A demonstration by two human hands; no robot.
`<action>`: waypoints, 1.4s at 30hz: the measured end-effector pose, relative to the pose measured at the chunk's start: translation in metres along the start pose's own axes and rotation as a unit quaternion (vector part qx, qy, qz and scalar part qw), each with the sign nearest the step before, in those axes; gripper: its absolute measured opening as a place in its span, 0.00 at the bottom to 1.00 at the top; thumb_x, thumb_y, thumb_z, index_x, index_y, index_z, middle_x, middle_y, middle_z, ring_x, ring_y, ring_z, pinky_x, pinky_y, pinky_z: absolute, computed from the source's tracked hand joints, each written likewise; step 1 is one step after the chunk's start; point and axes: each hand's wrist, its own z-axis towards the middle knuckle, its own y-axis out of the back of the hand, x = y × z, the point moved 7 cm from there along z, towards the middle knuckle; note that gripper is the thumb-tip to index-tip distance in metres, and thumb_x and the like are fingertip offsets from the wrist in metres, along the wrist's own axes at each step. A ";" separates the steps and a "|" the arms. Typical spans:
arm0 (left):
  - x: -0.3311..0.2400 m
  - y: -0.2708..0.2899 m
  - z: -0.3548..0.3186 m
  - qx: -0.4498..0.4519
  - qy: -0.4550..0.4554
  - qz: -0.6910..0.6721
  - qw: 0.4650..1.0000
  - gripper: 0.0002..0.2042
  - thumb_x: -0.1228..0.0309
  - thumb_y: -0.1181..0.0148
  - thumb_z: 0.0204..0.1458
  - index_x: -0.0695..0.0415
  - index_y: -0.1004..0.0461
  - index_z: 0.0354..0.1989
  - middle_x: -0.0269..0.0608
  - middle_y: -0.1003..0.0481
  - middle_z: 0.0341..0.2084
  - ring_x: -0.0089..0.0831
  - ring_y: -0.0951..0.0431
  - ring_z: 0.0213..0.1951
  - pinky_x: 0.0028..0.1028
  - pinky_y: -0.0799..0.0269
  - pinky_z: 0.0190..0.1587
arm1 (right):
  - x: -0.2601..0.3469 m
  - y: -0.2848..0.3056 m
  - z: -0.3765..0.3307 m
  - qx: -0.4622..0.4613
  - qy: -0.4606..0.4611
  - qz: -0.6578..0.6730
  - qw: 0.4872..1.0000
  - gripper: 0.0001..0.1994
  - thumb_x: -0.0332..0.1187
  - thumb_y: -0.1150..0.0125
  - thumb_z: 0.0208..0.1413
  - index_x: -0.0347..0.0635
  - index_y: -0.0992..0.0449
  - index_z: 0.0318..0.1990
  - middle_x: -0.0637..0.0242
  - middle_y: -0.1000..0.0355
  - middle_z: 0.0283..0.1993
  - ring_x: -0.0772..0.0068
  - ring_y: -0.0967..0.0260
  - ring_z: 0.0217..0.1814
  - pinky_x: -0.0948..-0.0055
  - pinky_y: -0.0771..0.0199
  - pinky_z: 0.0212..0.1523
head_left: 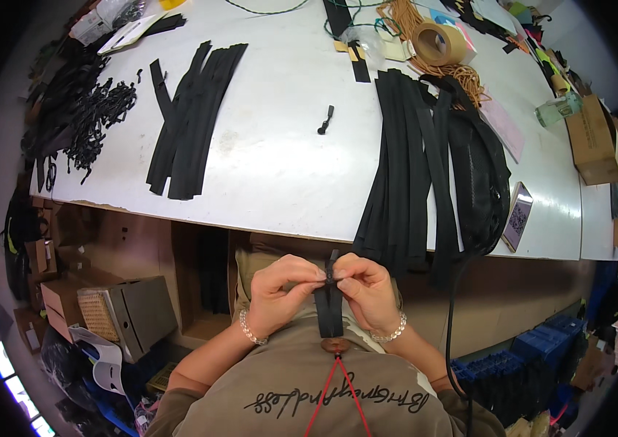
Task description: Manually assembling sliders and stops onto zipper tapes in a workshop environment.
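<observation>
Both hands work below the near edge of the white surface (pixel 280 146), close to the chest. The left hand (pixel 280 288) and the right hand (pixel 371 291) each keep a narrow fingertip grip on the top of a black zipper strip (pixel 329 309), which hangs vertically between them. A bundle of black strips (pixel 404 167) drapes over the surface edge just right of the hands. A second stack of strips (pixel 192 120) lies farther left. A small black zipper pull (pixel 326 120) rests alone mid-surface.

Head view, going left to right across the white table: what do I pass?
Tangle of small black pieces → flat stack of black strips → lone black zipper pull → black strips hanging over the table edge → black bag → phone → cardboard box.
</observation>
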 end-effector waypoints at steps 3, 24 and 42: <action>-0.013 0.000 -0.001 0.015 -0.061 0.029 0.998 0.08 0.87 0.40 0.39 0.62 0.25 0.29 0.40 0.23 0.28 0.30 0.25 0.32 0.24 0.29 0.34 | 0.010 -0.006 -0.002 0.021 0.051 -0.045 0.997 0.05 0.18 0.41 0.47 0.36 0.26 0.32 0.66 0.33 0.35 0.76 0.36 0.38 0.80 0.35 0.40; -0.017 0.000 0.033 0.124 0.210 -0.057 0.968 0.08 0.77 0.39 0.48 0.65 0.26 0.36 0.35 0.25 0.31 0.17 0.28 0.33 0.18 0.30 0.36 | 0.033 -0.035 0.016 0.083 -0.004 -0.239 0.967 0.18 0.21 0.56 0.57 0.34 0.40 0.55 0.69 0.32 0.37 0.88 0.35 0.32 0.86 0.36 0.29; -0.052 0.011 0.069 0.229 0.254 0.082 0.936 0.08 0.70 0.39 0.50 0.63 0.22 0.28 0.32 0.26 0.19 0.13 0.31 0.23 0.15 0.34 0.25 | 0.039 -0.049 0.038 0.141 -0.067 -0.224 0.962 0.06 0.24 0.49 0.57 0.33 0.28 0.39 0.75 0.30 0.30 0.90 0.37 0.30 0.88 0.36 0.28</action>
